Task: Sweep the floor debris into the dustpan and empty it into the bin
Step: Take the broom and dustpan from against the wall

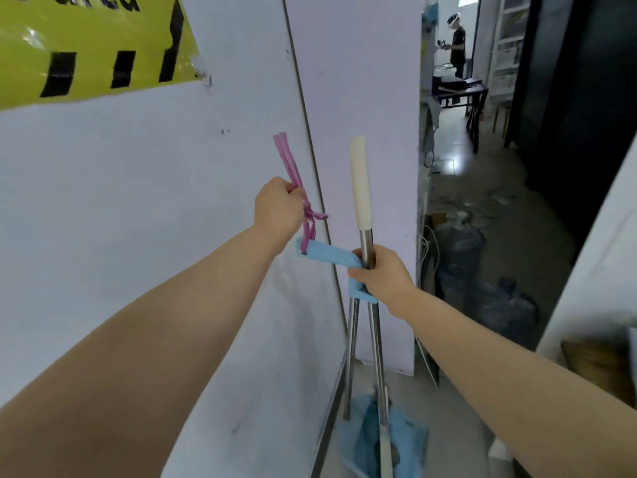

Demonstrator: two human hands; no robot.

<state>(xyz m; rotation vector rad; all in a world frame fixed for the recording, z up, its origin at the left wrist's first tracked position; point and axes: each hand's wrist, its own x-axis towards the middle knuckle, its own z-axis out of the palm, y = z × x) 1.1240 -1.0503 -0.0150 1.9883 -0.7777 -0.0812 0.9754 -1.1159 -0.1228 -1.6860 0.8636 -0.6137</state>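
Your left hand [277,208] grips the pink plastic strap [289,167]; your right hand [382,274] clasps the steel broom pole [365,241] beside the white wall [138,201], blue dustpan [410,443] below

Partitioned indoor workspace, lab-like.
White panel walls [138,208], yellow black-lettered taped sign [86,46], corridor with dark wooden table [462,89], white shelving [506,53], standing person in face shield [456,46].

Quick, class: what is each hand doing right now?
Left hand: closed on the pink loop.
Right hand: closed around the metal pole.
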